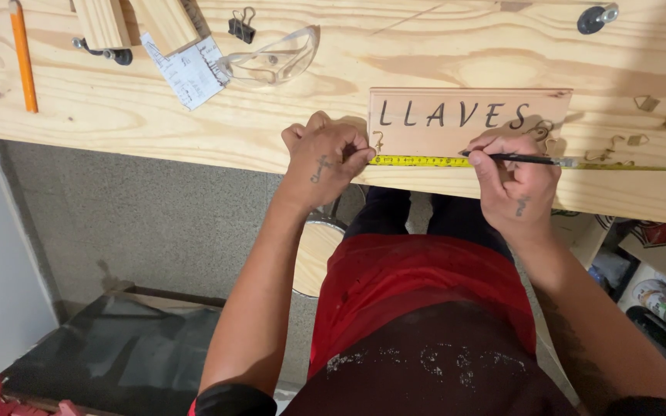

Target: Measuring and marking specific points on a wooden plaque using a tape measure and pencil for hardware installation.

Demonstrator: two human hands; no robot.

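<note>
Flat rectangular pine plaque with black painted letters (469, 120), face up near bench edge; yellow steel tape measure (418, 161) stretched along its lower edge; slim black pencil (514, 159) lying level across tape.

On the pale pine workbench (156, 115), far left, lies an orange pencil (22, 54). Right of it sit a written paper slip (186, 71), clear safety glasses (271, 58) and a black binder clip (241, 27).
</note>
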